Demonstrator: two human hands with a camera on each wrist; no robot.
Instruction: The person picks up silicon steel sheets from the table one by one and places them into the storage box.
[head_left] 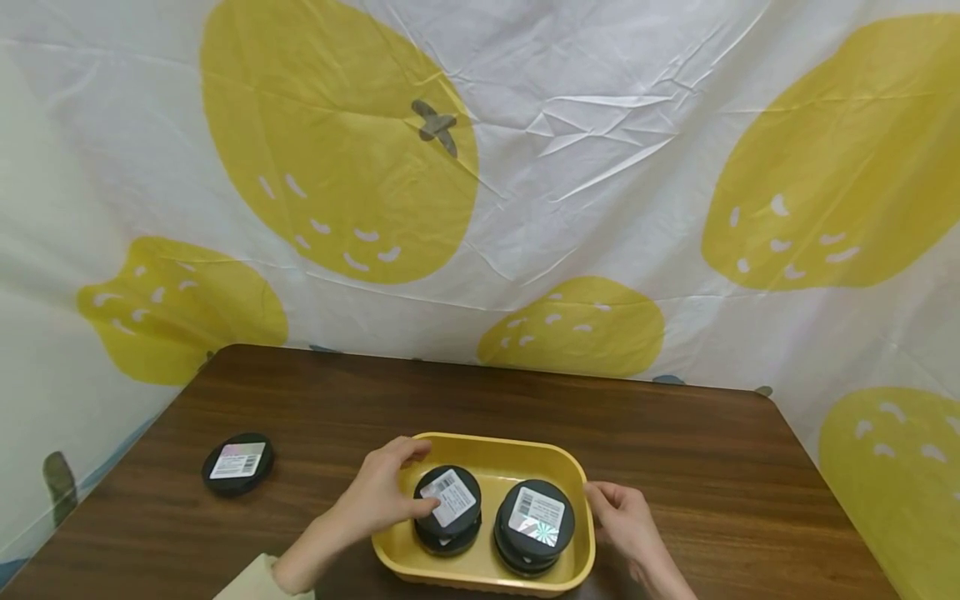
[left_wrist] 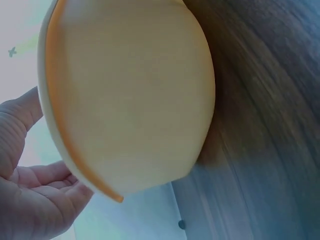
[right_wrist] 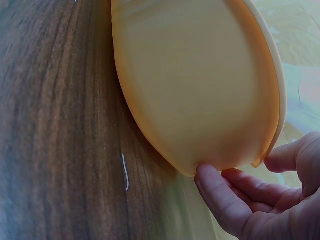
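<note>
A yellow rounded tub (head_left: 480, 575) stands on the brown table. Inside it are two short stacks of flat black discs, a left stack (head_left: 450, 498) and a right stack (head_left: 534, 518), each topped by a white label. My left hand (head_left: 384, 490) reaches over the tub's left end. Its thumb overlaps the left stack's top label, and its spread fingers come near the rim at the far left corner. With thumb and fingers, my right hand (head_left: 624, 518) holds the tub's right end at the rim. The right wrist view shows those fingers (right_wrist: 210, 182) against the outer wall.
Another flat black disc (head_left: 238, 464) with a white label lies on the table to the left of the tub. A white curtain (head_left: 600, 208) printed with yellow fruit hangs behind the wood-grain table (head_left: 690, 450).
</note>
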